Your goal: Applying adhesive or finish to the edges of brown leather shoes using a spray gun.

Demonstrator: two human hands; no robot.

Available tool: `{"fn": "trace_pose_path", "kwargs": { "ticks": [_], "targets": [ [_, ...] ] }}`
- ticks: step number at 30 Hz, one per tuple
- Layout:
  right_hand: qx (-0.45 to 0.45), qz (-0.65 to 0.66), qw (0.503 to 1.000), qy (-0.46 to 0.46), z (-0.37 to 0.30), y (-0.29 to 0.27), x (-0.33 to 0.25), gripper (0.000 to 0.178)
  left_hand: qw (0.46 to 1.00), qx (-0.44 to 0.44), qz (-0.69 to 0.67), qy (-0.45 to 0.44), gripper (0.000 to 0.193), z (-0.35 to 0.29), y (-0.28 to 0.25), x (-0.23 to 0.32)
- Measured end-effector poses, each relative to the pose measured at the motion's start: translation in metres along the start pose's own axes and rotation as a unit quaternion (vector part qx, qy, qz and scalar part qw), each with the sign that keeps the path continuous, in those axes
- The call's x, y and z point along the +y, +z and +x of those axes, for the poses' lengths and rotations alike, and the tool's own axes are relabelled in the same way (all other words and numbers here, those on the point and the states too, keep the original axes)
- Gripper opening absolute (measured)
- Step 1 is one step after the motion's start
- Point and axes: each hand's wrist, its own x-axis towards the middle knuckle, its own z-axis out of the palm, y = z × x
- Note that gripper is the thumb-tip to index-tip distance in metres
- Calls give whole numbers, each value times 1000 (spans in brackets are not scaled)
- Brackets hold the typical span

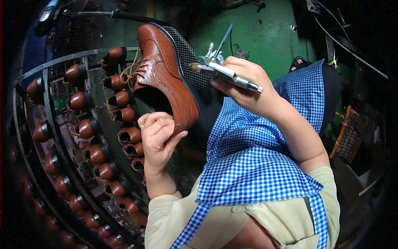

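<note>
My left hand (159, 135) is closed around the heel of a brown leather lace-up shoe (168, 79). The fingers go into its opening and the thumb presses on the outside of the heel. The shoe's toe points away from me, and its dark textured sole (184, 52) faces right. Wrapped round a silver metal spray gun (232, 74), my right hand (253, 85) is at the shoe's right. The gun's brass-coloured nozzle points left toward the sole edge, and its lower grip is hidden. Laces hang from the shoe's left side.
A metal rack (49, 101) at left carries many brown shoes in rows. A blue checked apron (257, 170) covers my lap. Behind the gun stands a thin blue tube (226, 37) above the green floor (265, 25). At far right is a brown patterned panel (349, 135).
</note>
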Motion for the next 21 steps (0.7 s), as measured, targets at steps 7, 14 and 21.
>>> {"fn": "trace_pose_path", "kwargs": {
  "ticks": [7, 14, 21],
  "targets": [
    [-14, -14, 1000, 23, 8, 12, 3, 19, 1000, 5, -11, -12, 19, -8, 1, 3],
    [-31, -38, 999, 0, 9, 16, 7, 18, 1000, -5, -11, -17, 19, -11, -3, 4],
    [-51, -53, 997, -14, 12, 16, 3, 18, 1000, -9, -19, -20, 18, -12, -4, 3]
  ]
}}
